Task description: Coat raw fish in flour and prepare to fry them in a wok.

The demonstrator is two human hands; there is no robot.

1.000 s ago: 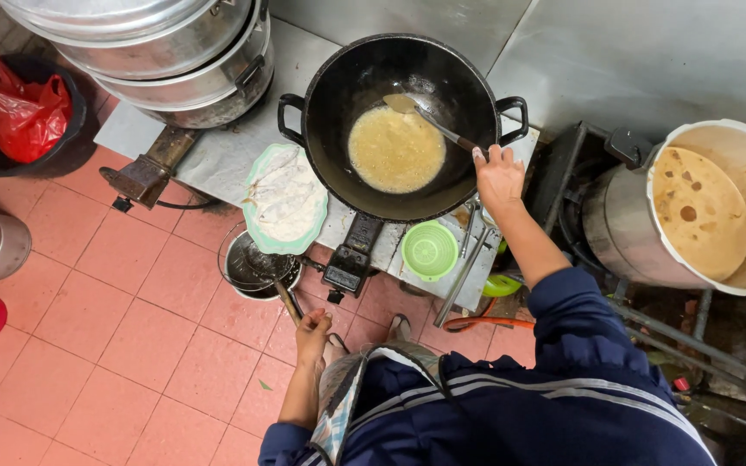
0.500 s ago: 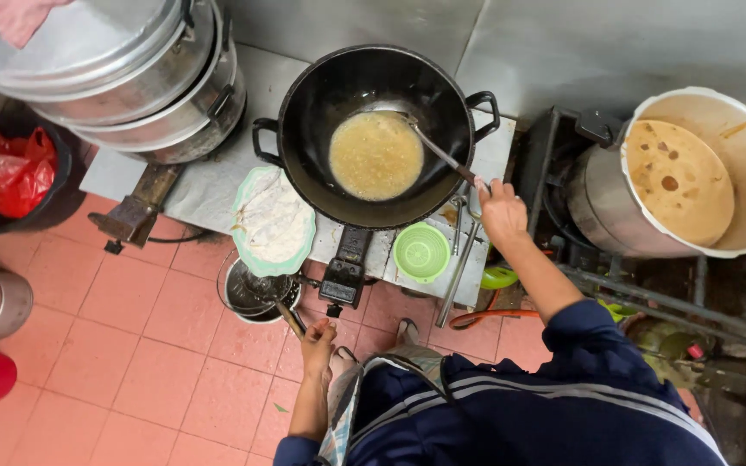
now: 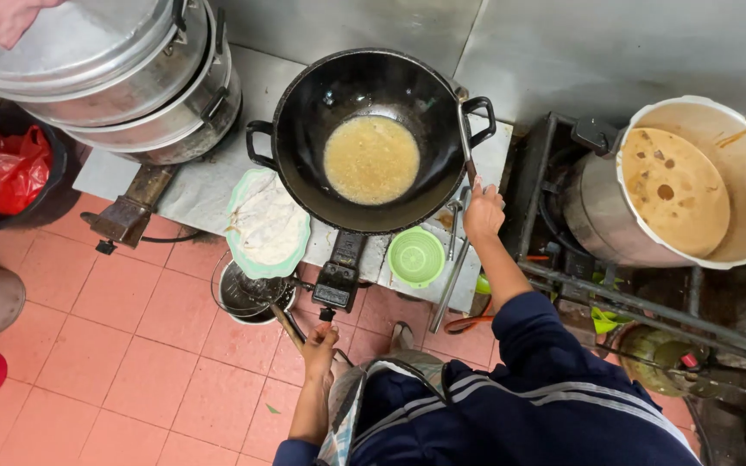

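Note:
A black wok (image 3: 371,138) with a pool of yellowish oil sits on a stove. My right hand (image 3: 483,212) grips the long handle of a metal spatula (image 3: 466,142) that rests along the wok's right rim, by its right ear handle. My left hand (image 3: 319,349) holds the wooden handle of a metal ladle (image 3: 261,289), whose bowl hangs over a small steel pot (image 3: 239,298) below the counter edge. A pale green plate (image 3: 268,224) with whitish food lies left of the wok.
Stacked steel steamers (image 3: 105,69) fill the upper left. A green strainer bowl (image 3: 417,256) sits by the stove knob. A large pot (image 3: 692,185) of brown liquid stands on a burner frame at right. A bin with a red bag (image 3: 6,168) stands on the pink tiled floor.
My right hand drew the spatula out of the oil and back to the wok's right rim. My left hand stays on the ladle handle. The camera view shifted left.

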